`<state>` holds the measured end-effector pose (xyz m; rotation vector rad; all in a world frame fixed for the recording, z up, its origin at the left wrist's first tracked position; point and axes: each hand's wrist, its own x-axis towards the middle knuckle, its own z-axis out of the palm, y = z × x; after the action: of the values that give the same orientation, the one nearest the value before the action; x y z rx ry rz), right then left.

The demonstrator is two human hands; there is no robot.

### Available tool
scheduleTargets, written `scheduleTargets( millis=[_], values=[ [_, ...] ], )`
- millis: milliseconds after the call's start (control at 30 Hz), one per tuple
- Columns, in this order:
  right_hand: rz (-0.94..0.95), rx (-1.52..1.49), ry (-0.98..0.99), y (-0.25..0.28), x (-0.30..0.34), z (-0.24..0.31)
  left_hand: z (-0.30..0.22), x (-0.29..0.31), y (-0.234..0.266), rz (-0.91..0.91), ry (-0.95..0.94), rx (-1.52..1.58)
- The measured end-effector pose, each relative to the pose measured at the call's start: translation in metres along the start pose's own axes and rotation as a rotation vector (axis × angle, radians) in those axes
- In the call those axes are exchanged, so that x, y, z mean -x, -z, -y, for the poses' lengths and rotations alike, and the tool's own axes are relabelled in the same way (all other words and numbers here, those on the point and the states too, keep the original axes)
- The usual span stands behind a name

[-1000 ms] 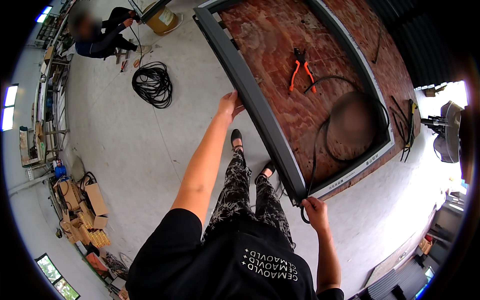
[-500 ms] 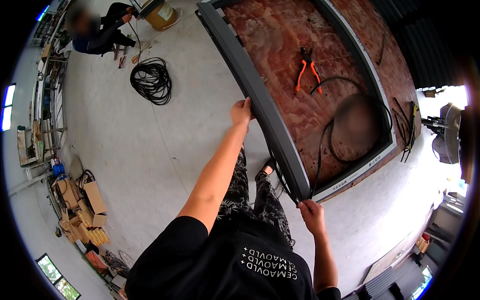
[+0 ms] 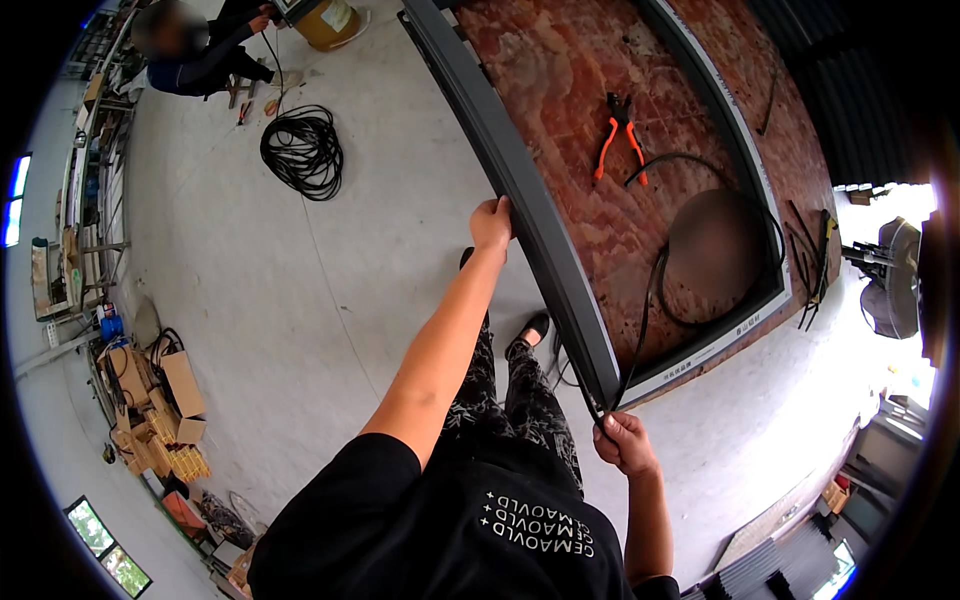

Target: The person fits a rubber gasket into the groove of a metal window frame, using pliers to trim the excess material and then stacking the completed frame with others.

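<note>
The right hand (image 3: 626, 443) pinches the black strip (image 3: 640, 336), fingers closed, beside the grey frame (image 3: 530, 215). Up and left of this grip, the left hand (image 3: 491, 226) contacts the frame's side; its closure cannot be determined.

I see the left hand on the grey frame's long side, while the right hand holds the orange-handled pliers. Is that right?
Not quite: the head view shows the right hand pinching black cord by a corner of the grey frame; the orange-handled pliers lie on the reddish worktop. The left hand is on the frame's long side, as you say.
</note>
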<state>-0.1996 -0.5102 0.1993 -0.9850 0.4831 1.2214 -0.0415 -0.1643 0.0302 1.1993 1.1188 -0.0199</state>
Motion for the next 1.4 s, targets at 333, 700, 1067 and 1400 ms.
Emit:
scheduleTargets(
  millis=[333, 700, 1067, 1400],
  values=[
    [0.018, 0.225, -0.147, -0.012, -0.023, -0.011, 0.015, 0.017, 0.014, 0.220, -0.028, 0.051],
    [0.014, 0.148, -0.027, -0.015, -0.021, -0.010, 0.021, 0.026, 0.016, 0.227, 0.018, 0.047],
    [-0.316, 0.798, 0.167, -0.024, -0.018, -0.015, 0.033, 0.053, 0.016, 0.343, 0.137, 0.033],
    [-0.441, 1.130, 0.366, -0.036, -0.026, -0.019, 0.066, 0.065, 0.015, 0.304, 0.034, 0.047]
  ],
)
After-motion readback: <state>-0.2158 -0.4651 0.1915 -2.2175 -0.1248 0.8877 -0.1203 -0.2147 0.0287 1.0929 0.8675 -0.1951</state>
